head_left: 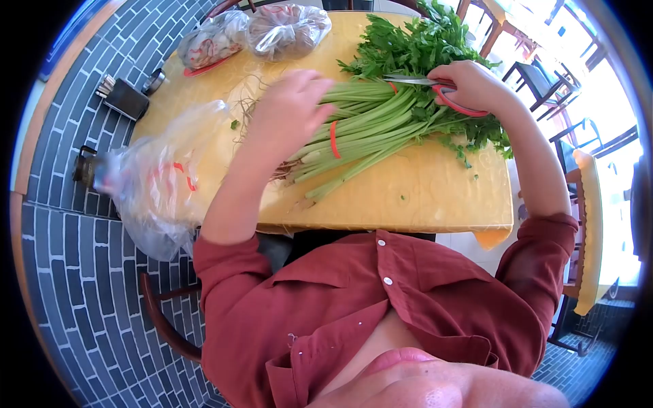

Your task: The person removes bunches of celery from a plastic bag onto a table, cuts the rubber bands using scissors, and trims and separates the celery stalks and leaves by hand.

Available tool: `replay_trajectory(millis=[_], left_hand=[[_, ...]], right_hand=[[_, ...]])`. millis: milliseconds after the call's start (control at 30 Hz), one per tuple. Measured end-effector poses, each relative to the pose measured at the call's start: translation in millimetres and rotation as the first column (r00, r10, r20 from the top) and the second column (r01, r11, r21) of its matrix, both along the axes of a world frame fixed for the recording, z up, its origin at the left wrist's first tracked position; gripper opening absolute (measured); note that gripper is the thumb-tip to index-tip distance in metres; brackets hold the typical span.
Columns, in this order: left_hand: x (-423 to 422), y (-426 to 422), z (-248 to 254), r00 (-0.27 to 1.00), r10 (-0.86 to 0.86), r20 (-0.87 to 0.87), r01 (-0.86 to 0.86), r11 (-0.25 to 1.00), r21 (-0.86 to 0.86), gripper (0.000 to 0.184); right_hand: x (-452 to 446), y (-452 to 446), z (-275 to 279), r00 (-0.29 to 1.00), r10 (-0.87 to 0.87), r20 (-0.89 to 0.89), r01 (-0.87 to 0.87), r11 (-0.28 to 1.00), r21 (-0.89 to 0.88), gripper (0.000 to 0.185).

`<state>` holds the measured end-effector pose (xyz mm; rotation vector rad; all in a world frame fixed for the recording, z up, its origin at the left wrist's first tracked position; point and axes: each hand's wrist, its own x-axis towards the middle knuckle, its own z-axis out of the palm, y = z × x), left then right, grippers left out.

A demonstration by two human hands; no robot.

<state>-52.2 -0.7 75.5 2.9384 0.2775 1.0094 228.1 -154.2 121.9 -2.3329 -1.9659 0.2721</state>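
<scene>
My bunches of leafy green stalks (pixel 367 126) lie on the yellow-covered table (pixel 435 197) in front of me, with their long axis running mostly crosswise. The pale root ends point to my left and slightly toward me; the leaves (pixel 422 41) spread to the right and away from me, reaching the table's right side. One red band (pixel 334 139) circles the nearer stalks, and another red band (pixel 392 87) shows farther back, close to the scissor blades.

My right hand (pixel 469 85) is closed around the red handles of the scissors (pixel 445 88), over the leafy part. The blades point left, across the place where stalks turn to leaves. My left hand (pixel 289 109) is over the root end, its thumb apart from the fingers; it is blurred, so I can't tell whether it is holding anything.

Thin roots (pixel 248 109) lie loose on the cover beyond my left forearm. To my left, a clear plastic bag (pixel 160 183) droops over the table edge. Two filled bags, one greyish (pixel 214 41) and one tied (pixel 289 30), sit at the far left.
</scene>
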Motion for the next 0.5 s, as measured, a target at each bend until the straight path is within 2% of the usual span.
replay_trajectory(millis=[33, 67, 100, 133, 167, 200, 267, 300, 367, 467, 500], left_hand=[[-23, -2, 7, 0.995, 0.054, 0.083, -0.057, 0.998, 0.032, 0.034], [-52, -2, 10, 0.975, 0.172, 0.141, -0.193, 0.969, 0.155, 0.039], [-82, -1, 11, 0.935, 0.284, 0.210, -0.335, 0.903, 0.269, 0.045], [-111, -2, 10, 0.827, 0.504, 0.248, -0.562, 0.754, 0.339, 0.050], [-139, 0, 7, 0.660, 0.690, 0.298, -0.743, 0.537, 0.401, 0.056], [-160, 8, 1, 0.500, 0.828, 0.254, -0.838, 0.389, 0.382, 0.057], [-201, 29, -26, 0.091, 0.982, 0.164, -0.933, 0.026, 0.359, 0.061], [-223, 42, -41, 0.128, 0.980, 0.151, -0.962, 0.086, 0.258, 0.059], [-261, 73, -66, 0.229, 0.960, 0.161, -0.973, 0.226, 0.042, 0.054], [-292, 102, -76, 0.337, 0.941, 0.019, -0.920, 0.333, -0.205, 0.042], [-282, 101, -69, 0.381, 0.920, 0.092, -0.902, 0.392, -0.184, 0.036]], right_hand=[[6, 2, 2, 1.000, 0.020, 0.022, -0.020, 1.000, -0.024, 0.041], [15, 2, 3, 0.998, 0.041, 0.044, -0.039, 0.998, -0.045, 0.042], [22, 3, 4, 0.996, 0.069, 0.063, -0.065, 0.996, -0.065, 0.043], [26, 5, 8, 0.995, 0.090, 0.049, -0.084, 0.990, -0.115, 0.045], [33, 7, 6, 0.989, 0.123, 0.079, -0.113, 0.986, -0.121, 0.045], [37, 9, 6, 0.974, 0.197, 0.114, -0.189, 0.979, -0.076, 0.042], [26, 14, 15, 0.992, 0.103, 0.075, -0.087, 0.977, -0.195, 0.044], [32, 16, 10, 0.985, 0.152, 0.079, -0.137, 0.976, -0.172, 0.043], [28, 19, 13, 0.987, 0.142, 0.080, -0.122, 0.969, -0.213, 0.045], [29, 21, 13, 0.990, 0.108, 0.089, -0.089, 0.976, -0.197, 0.048], [30, 21, 12, 0.992, 0.100, 0.077, -0.083, 0.977, -0.198, 0.049]])
